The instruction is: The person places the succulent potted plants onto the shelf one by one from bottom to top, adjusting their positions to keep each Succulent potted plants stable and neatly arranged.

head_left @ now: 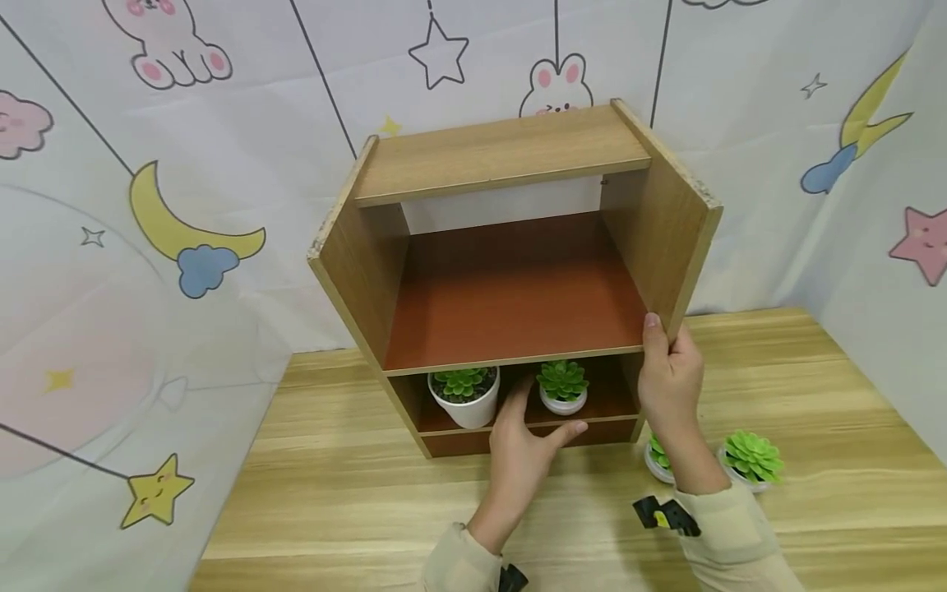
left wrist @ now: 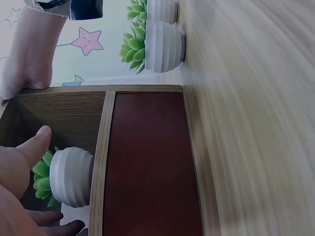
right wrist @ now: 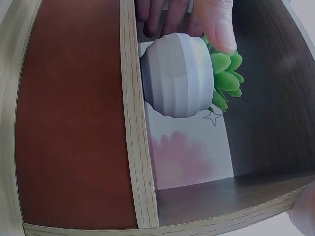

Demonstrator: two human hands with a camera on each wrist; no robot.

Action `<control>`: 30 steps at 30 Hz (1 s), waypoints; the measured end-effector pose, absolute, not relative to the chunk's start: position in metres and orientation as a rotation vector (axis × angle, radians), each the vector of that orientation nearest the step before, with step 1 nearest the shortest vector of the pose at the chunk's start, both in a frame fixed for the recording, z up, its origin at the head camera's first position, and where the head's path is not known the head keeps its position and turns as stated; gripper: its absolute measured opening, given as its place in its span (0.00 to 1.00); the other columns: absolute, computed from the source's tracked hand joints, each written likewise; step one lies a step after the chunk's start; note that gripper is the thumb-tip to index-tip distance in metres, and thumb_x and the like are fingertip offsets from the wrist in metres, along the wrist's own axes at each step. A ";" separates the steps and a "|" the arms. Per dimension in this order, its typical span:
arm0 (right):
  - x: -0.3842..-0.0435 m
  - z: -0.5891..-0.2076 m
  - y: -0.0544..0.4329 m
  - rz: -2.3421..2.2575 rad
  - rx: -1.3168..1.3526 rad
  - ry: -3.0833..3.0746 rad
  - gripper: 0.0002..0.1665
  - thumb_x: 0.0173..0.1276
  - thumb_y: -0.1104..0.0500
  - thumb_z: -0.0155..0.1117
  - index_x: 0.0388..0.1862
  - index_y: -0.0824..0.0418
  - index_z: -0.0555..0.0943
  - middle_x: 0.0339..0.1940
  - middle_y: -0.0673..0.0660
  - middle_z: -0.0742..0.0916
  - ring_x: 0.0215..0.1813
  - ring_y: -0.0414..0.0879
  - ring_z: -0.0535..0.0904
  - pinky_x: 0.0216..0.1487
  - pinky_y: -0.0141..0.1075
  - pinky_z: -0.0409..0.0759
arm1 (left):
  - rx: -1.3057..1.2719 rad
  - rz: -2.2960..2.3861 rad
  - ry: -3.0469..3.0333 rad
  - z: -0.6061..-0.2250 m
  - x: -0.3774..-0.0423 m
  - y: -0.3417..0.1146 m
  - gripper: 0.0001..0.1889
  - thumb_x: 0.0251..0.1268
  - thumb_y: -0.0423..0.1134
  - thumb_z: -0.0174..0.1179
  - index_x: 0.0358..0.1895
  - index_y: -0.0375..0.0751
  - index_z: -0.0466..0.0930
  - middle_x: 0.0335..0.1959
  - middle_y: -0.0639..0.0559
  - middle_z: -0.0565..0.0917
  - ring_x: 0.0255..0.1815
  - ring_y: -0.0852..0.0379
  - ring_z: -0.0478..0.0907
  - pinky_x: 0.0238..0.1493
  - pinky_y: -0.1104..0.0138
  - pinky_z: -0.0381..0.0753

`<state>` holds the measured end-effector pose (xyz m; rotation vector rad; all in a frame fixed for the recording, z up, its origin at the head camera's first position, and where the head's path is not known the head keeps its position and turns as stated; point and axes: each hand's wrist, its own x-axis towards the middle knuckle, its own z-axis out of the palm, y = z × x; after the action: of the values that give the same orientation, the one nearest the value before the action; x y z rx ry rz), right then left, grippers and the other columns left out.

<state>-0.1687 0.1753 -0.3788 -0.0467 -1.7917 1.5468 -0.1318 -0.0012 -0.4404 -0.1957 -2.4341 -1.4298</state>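
Note:
A wooden shelf unit (head_left: pixel 510 296) stands on the table with a potted succulent at each side of its lower compartment. My left hand (head_left: pixel 518 452) reaches in front of that compartment, thumb and fingers spread about the small ribbed white pot with a green succulent (head_left: pixel 564 401); in the right wrist view, the thumb is by the leaves of this succulent (right wrist: pixel 179 76). Whether it touches them I cannot tell. Left of this hand sits a larger white pot with a succulent (head_left: pixel 468 403). My right hand (head_left: pixel 672 382) grips the unit's right side panel, thumb in front, fingers outside.
Two more potted succulents stand on the table right of the unit, one (head_left: pixel 750 460) beside the right forearm, the other (head_left: pixel 658 460) partly hidden by it. A printed cloth (head_left: pixel 296 164) hangs behind the table (head_left: pixel 333 510).

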 end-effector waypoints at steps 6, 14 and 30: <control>-0.168 -0.379 0.175 1.553 -0.051 -1.800 0.19 0.77 0.55 0.53 0.47 0.71 0.83 0.36 0.50 0.84 0.41 0.39 0.76 0.41 0.30 0.71 | -0.189 -1.403 -2.438 -0.439 -0.126 -0.001 0.48 0.42 0.60 0.76 0.69 0.46 0.70 0.65 0.53 0.74 0.66 0.53 0.68 0.62 0.55 0.69; -0.169 -0.379 0.175 1.530 -0.057 -1.791 0.19 0.77 0.56 0.54 0.46 0.71 0.83 0.35 0.49 0.84 0.41 0.39 0.76 0.40 0.30 0.70 | -0.199 -1.390 -2.445 -0.440 -0.121 -0.006 0.45 0.42 0.60 0.76 0.67 0.46 0.73 0.65 0.53 0.74 0.66 0.53 0.69 0.61 0.55 0.71; -0.168 -0.378 0.175 1.545 -0.041 -1.794 0.20 0.77 0.55 0.53 0.49 0.71 0.82 0.36 0.46 0.83 0.42 0.40 0.75 0.41 0.30 0.70 | -0.267 -1.429 -2.374 -0.442 -0.109 -0.016 0.42 0.43 0.54 0.77 0.65 0.42 0.75 0.63 0.54 0.76 0.65 0.53 0.70 0.60 0.55 0.71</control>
<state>-0.1679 0.1754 -0.3779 -0.0414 -1.7938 1.5446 -0.1092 -0.0164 -0.4417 -0.2675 -2.3744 -1.4292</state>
